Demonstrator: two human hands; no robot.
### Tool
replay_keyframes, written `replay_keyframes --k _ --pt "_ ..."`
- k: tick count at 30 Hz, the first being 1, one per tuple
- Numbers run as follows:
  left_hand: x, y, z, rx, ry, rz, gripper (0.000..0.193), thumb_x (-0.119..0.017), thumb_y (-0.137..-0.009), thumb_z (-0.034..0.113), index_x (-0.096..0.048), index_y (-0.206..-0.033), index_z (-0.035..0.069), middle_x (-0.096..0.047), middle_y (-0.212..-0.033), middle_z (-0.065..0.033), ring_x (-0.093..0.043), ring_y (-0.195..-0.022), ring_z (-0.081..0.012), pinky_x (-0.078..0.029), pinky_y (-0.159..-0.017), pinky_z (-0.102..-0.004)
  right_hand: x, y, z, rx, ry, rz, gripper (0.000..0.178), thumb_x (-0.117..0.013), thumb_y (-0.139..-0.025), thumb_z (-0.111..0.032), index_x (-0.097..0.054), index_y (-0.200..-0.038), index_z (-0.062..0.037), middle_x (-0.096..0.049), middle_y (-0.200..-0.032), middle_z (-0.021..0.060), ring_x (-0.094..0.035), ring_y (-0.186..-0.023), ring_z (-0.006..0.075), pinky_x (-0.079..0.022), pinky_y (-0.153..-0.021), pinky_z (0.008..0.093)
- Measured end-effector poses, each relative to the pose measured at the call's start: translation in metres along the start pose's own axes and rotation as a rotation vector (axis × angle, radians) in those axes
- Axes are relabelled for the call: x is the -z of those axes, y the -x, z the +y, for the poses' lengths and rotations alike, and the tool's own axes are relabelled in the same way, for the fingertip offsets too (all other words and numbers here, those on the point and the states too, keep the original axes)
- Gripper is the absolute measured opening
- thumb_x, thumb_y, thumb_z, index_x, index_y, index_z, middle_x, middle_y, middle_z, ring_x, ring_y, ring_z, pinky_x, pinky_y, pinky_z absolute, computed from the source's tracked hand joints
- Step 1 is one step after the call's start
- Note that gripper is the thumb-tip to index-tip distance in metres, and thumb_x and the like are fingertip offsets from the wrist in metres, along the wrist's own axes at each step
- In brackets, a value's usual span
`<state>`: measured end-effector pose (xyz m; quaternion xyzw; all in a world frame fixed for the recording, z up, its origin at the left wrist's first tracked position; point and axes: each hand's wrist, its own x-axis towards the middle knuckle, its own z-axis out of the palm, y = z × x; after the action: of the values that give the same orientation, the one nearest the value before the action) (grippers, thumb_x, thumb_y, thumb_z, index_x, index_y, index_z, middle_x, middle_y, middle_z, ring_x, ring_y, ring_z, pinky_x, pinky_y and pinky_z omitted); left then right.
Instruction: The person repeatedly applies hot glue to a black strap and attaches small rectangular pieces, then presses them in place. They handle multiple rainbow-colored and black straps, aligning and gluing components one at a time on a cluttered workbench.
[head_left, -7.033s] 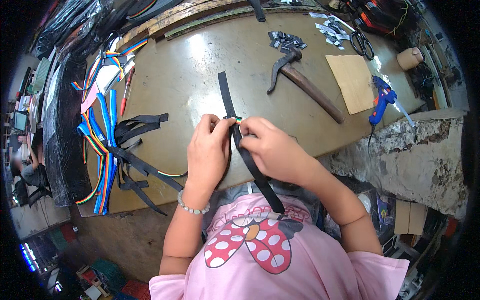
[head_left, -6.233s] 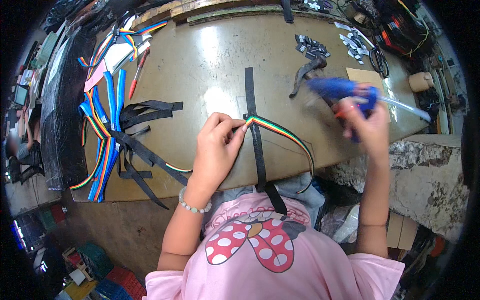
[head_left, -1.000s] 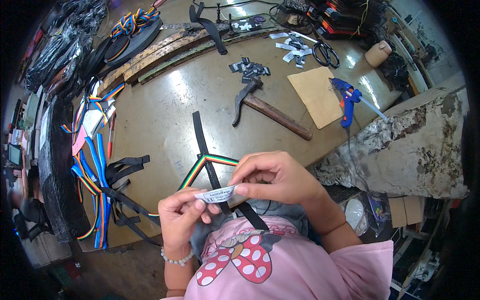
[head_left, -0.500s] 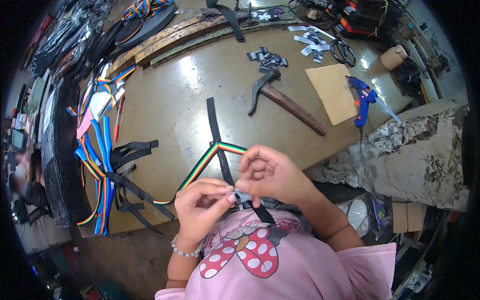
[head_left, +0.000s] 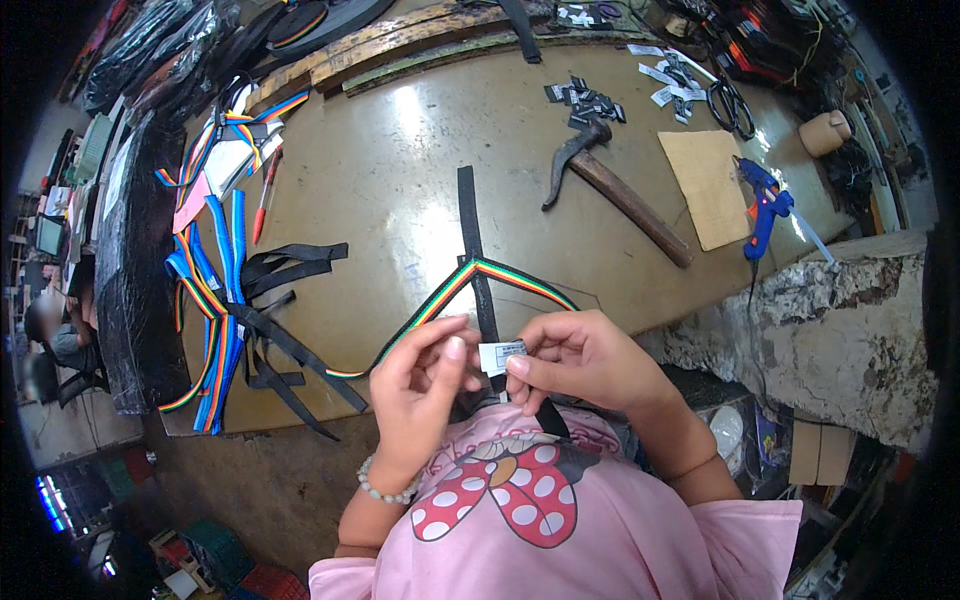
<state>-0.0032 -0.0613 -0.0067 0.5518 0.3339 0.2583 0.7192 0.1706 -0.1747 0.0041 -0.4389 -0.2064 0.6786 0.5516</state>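
Held a small white label (head_left: 490, 358) in the right hand (head_left: 590, 362), pinched between thumb and fingers above the lower run of a black strap (head_left: 468, 215). Held the left hand (head_left: 415, 385) just left of the label, loosely curled, thumb free of the fingers, visibly gripping nothing; could not tell contact with the label's edge either way. Worked the label with both hands half a second earlier, then went to a right-handed pinch with the printed face in view; judging from that, freed the left hand, with the label not yet fixed to anything. Saw the strap beyond the hands on the worktop (head_left: 380, 180), crossed by a striped ribbon (head_left: 430, 306) bent to a peak and sloping back toward both hands. Found a hammer (head_left: 620, 195), tan card (head_left: 705, 190) and blue glue gun (head_left: 765, 210) beyond the right hand, with dark labels (head_left: 585, 103) past the hammer. Noted black straps (head_left: 290, 262), blue striped straps (head_left: 215, 310) and a red pen (head_left: 267, 195) out past the left hand.
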Motion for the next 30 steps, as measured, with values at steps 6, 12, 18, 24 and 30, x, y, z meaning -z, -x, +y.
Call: replay_keyframes --k 6,12,18,24,30 --pt "-0.001 0.001 -0.003 0.064 0.047 -0.125 0.017 -0.070 -0.089 0.001 -0.067 -0.104 -0.006 -0.067 -0.099 -0.0093 -0.062 -0.069 -0.0065 -0.050 -0.058 -0.0180 -0.004 -0.003 0.000 0.100 0.216 0.063 0.020 -0.069 -0.093 -0.011 -0.064 -0.105 0.0048 -0.067 -0.095 0.0088 -0.066 -0.084 0.0125 -0.058 -0.070 0.0268" --pt "-0.003 0.001 0.010 0.034 -0.134 -0.068 0.011 -0.074 -0.086 0.003 -0.069 -0.093 -0.004 -0.066 -0.090 -0.0063 -0.061 -0.067 -0.0063 -0.049 -0.053 -0.0186 -0.007 -0.001 -0.013 0.301 0.598 0.180 0.021 -0.074 -0.087 -0.009 -0.069 -0.104 0.0029 -0.067 -0.093 0.0076 -0.065 -0.080 0.0110 -0.055 -0.069 0.0235" --pt "0.001 0.001 0.016 -0.015 -0.218 -0.090 0.012 -0.074 -0.085 0.000 -0.069 -0.094 -0.006 -0.065 -0.088 -0.0048 -0.058 -0.068 -0.0034 -0.047 -0.056 -0.0163 -0.009 -0.001 -0.015 0.450 0.769 0.172 0.019 -0.073 -0.087 -0.007 -0.070 -0.102 0.0033 -0.066 -0.095 0.0087 -0.065 -0.080 0.0121 -0.054 -0.067 0.0240" --pt "-0.010 -0.001 0.004 -0.093 0.029 -0.036 0.016 -0.072 -0.086 -0.003 -0.068 -0.101 -0.007 -0.065 -0.093 -0.0072 -0.059 -0.068 -0.0051 -0.048 -0.058 -0.0160 -0.015 -0.003 0.004 0.229 0.235 0.270 0.016 -0.066 -0.093 -0.006 -0.065 -0.105 0.0045 -0.065 -0.099 0.0085 -0.064 -0.081 0.0096 -0.054 -0.067 0.0241" --pt "-0.008 -0.006 -0.009 -0.083 0.209 -0.033 0.009 -0.071 -0.086 -0.003 -0.067 -0.094 -0.005 -0.063 -0.098 -0.0101 -0.060 -0.069 -0.0080 -0.049 -0.057 -0.0182 -0.028 -0.016 0.022 0.395 0.000 0.265 0.017 -0.066 -0.093 -0.004 -0.062 -0.108 0.0039 -0.061 -0.101 0.0076 -0.061 -0.083 0.0091 -0.053 -0.071 0.0232"
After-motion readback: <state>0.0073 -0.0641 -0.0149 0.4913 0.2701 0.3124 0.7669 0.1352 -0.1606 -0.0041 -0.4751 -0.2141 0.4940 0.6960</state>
